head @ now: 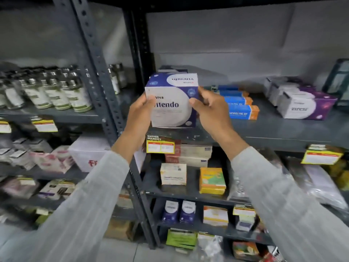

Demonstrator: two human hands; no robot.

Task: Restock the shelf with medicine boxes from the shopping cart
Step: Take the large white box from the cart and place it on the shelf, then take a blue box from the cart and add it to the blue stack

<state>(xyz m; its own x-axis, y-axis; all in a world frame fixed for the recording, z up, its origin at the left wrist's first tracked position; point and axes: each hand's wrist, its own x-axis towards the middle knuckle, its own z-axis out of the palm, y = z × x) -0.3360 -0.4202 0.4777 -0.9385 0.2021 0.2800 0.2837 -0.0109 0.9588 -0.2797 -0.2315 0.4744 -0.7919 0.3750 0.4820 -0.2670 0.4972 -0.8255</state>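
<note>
A blue-and-white medicine box (pixel 172 103) labelled "Vitendo" is held upright at the front left of the grey metal shelf (pixel 283 129), its base at the shelf's edge. My left hand (pixel 140 110) grips its left side, thumb on the front face. My right hand (pixel 209 105) grips its right side with fingers curled on the edge. Another dark box (pixel 170 69) shows just behind it. The shopping cart is out of view.
On the same shelf lie blue-and-orange cartons (pixel 243 108) and purple-and-white boxes (pixel 302 106). Bottles (pixel 56 91) fill the left bay past the upright post (pixel 98 72). Lower shelves hold a cream box (pixel 173 173), a yellow box (pixel 212 180) and price tags (pixel 160 146).
</note>
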